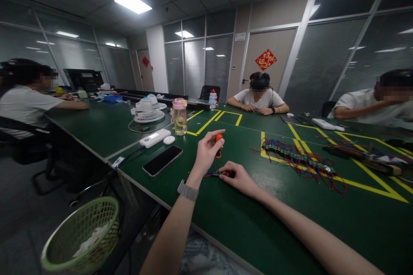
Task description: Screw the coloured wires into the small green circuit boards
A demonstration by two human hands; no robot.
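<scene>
My left hand [206,151] grips a small orange-handled screwdriver [219,139], held upright with its thin shaft pointing down at a small wired connector [217,174] on the green table [245,223]. My right hand [238,177] rests on the table and pinches that connector, whose red and blue wires stick out to the left. A grey watch is on my left wrist. To the right of both hands lies a pile of red, blue and green wire assemblies [301,159].
A black phone [162,160], a white power bank [155,138], a pink water bottle [180,116] and desk fans [147,111] stand to the left. A green waste basket [82,234] sits on the floor. Three other people sit around the tables.
</scene>
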